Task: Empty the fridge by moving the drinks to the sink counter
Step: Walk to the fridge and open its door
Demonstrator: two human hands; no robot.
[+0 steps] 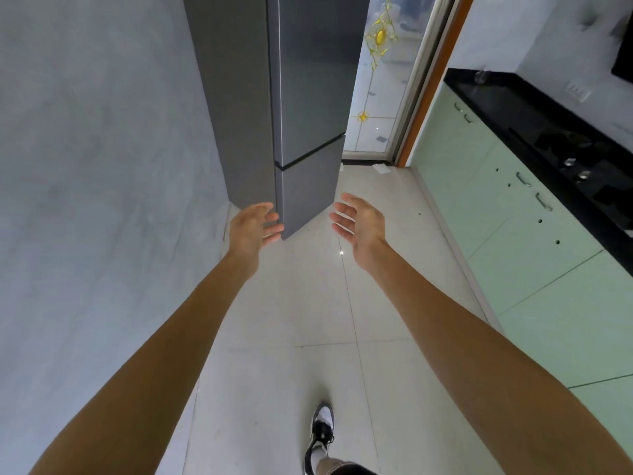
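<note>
A tall dark grey fridge [308, 97] stands ahead against the left wall, both doors closed, so no drinks are visible. My left hand [253, 228] reaches out in front of the fridge's lower corner, fingers apart and empty. My right hand [359, 221] is held out to the right of the fridge, palm turned inward, fingers spread, holding nothing. The black counter [534, 108] runs along the right side, with a dark sink area [579, 156] set into it.
Pale green cabinets [507, 214] with metal handles sit under the counter. A glass door with yellow ornaments [380, 80] is behind the fridge. A grey wall [102, 166] closes the left side. A shoe [322, 430] steps on the light tiled floor [308, 337].
</note>
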